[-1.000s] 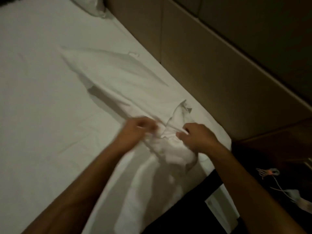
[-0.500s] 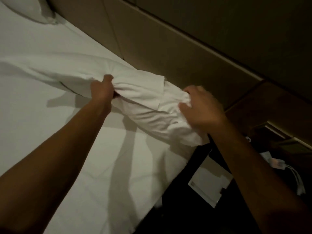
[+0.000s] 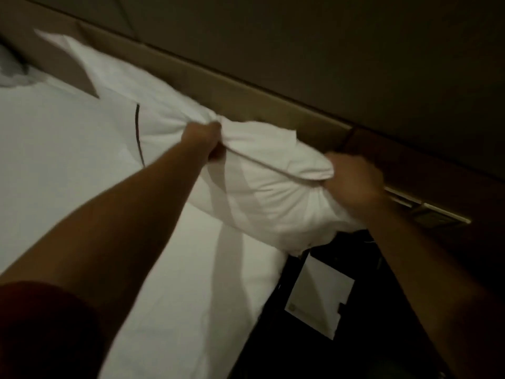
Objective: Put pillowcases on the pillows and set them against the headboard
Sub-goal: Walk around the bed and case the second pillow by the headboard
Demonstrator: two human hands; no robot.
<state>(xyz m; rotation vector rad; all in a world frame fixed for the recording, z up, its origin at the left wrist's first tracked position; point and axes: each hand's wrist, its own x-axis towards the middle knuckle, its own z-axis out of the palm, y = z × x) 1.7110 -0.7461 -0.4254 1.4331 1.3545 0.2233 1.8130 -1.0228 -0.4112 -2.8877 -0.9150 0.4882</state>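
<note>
A white pillowcase (image 3: 262,192), bunched and puffed, hangs above the right edge of the bed, close to the tan headboard (image 3: 218,86). My left hand (image 3: 203,139) grips its upper edge in a fist. My right hand (image 3: 352,181) clutches its right end, near the corner of the headboard. The far tip of the fabric reaches up toward the headboard at the upper left. I cannot tell whether a pillow is inside. Another white pillow (image 3: 11,75) shows partly at the far left edge.
The white bed sheet (image 3: 82,173) fills the left and centre. To the right of the mattress is dark floor with a white card (image 3: 319,296) on it. A dark wooden nightstand with a metal switch panel (image 3: 434,214) stands at the right.
Both hands have lifted the pillowcase off the sheet and carried it up toward the headboard. The fabric has spread out and puffed up between the hands.
</note>
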